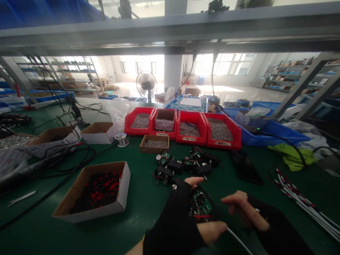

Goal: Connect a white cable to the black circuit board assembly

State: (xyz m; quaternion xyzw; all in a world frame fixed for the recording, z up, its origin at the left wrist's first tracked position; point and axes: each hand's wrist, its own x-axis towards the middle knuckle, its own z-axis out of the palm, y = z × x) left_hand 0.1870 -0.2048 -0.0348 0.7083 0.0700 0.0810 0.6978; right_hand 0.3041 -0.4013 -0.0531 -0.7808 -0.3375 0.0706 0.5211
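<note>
In a black fingerless glove, my left hand (183,219) grips a dark-cased unit with a green circuit board (203,202), its thumb at the near side and fingers at the far side. A red wire lies across the unit's near end. From beside the left thumb a white cable (237,238) runs down to the right. My right hand (245,209), gloved alike, is just right of the board and apart from it; its fingers reach left with nothing visible in them. Beyond the hands lie several similar black units with green boards (190,162).
Red bins (223,143) of small metal parts stand at the back, with a small carton (154,148) before them. A box of red and black pieces (124,191), a solder spool (121,140) and a wrench (21,198) lie left. A dark phone-like slab (247,168) and white cables (305,203) lie right.
</note>
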